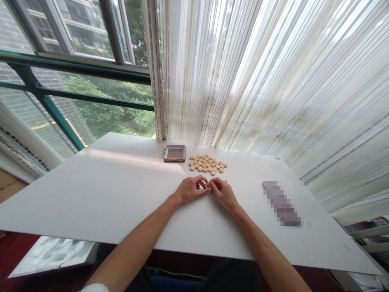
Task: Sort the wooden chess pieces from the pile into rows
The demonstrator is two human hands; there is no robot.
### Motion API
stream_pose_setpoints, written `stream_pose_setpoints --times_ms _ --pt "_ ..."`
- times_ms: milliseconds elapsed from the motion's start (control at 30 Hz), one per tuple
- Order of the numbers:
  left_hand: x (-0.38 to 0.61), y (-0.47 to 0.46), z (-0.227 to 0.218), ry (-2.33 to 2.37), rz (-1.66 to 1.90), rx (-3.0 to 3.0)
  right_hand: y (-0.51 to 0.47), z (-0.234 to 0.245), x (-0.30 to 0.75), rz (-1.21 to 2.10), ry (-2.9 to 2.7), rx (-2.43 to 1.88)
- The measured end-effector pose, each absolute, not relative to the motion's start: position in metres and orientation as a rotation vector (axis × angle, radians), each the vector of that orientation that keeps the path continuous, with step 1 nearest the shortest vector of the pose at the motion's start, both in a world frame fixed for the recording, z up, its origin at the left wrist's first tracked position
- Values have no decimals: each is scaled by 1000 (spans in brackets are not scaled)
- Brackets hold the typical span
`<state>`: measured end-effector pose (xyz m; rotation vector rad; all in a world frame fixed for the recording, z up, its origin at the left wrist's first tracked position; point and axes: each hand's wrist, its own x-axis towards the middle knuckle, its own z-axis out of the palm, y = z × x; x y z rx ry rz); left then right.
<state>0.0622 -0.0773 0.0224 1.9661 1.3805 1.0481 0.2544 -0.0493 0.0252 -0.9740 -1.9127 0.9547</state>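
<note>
Between the fingertips of both hands is a small round wooden Chinese chess piece (208, 186) with a red marking on its face. My left hand (191, 189) pinches it from the left, thumb and forefinger curved around its edge. From the other side my right hand (223, 192) holds it too, with the fingers bent together. Just beyond the right hand lies another light piece (225, 181), partly covered by that hand. Farther back, several plain wooden pieces (205, 164) are spread in a loose cluster, flat on the white table.
An open shallow box (174, 153) stands at the table's far side, left of the cluster. A blurred-out long object (281, 202) lies to the right on the white table (121, 182). Sheer curtains (200, 73) hang along the far edge, beside an open window at left.
</note>
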Motion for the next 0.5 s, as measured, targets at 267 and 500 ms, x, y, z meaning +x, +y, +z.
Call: stream_pose_setpoints --times_ms 267,500 --pt "63 -76 23 1355 1097 1922 -49 25 255 945 -1923 -979" --pt "63 -75 23 1341 1104 1893 -50 26 255 985 -1916 -928"
